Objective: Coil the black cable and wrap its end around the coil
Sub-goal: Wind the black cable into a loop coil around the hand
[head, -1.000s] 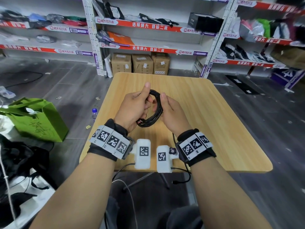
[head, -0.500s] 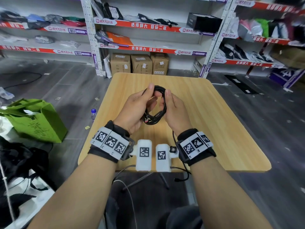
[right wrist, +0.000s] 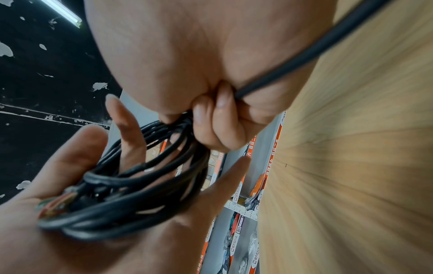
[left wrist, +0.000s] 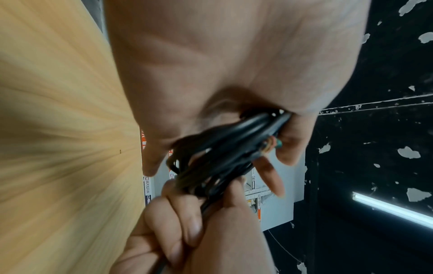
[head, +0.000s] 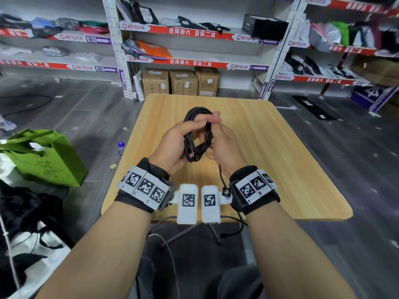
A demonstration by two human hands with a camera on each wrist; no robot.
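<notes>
The black cable [head: 197, 137] is wound into a small coil, held upright above the wooden table [head: 280, 158] between both hands. My left hand [head: 177, 143] cradles the coil in its palm, fingers reaching over the top. In the right wrist view the coil [right wrist: 145, 187] lies across the left hand [right wrist: 77, 166], and a frayed end with coloured wires [right wrist: 53, 205] shows near the palm. My right hand [right wrist: 218, 126] grips the coil's right side with curled fingers. A loose tail [head: 220, 173] hangs from it toward the wrist.
Cardboard boxes [head: 183, 83] stand under metal shelves beyond the table's far edge. A green bag [head: 43, 158] and a water bottle [head: 121, 147] are on the floor to the left. Thin wires dangle below the table's near edge.
Both hands have carried the coil a little up and away from me. The left thumb, raised before, has come down, and the left fingers now lie over the coil's top.
</notes>
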